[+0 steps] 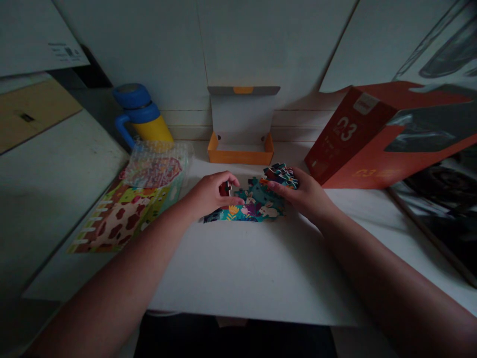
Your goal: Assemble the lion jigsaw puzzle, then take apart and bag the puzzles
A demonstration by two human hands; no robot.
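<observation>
My right hand (306,193) grips a bunch of jigsaw puzzle pieces (281,176), stacked loosely, with the thumb along their near side. In the curve of my left hand (214,193) a dark red puzzle piece (224,189) shows between thumb and fingers. Between and below both hands lies a partly joined jigsaw puzzle (257,209) in teal, with white rabbits and yellow plants. Its upper edge is uneven, with knobs and gaps. My left fingers hang over its left part and hide some of it.
Behind the puzzle stands an open orange box (240,157), lid raised against the wall. To the left are a cow picture puzzle (119,219), a clear plastic bag of pieces (158,166) and a blue and yellow flask (149,119). A large red box (357,144) leans at right.
</observation>
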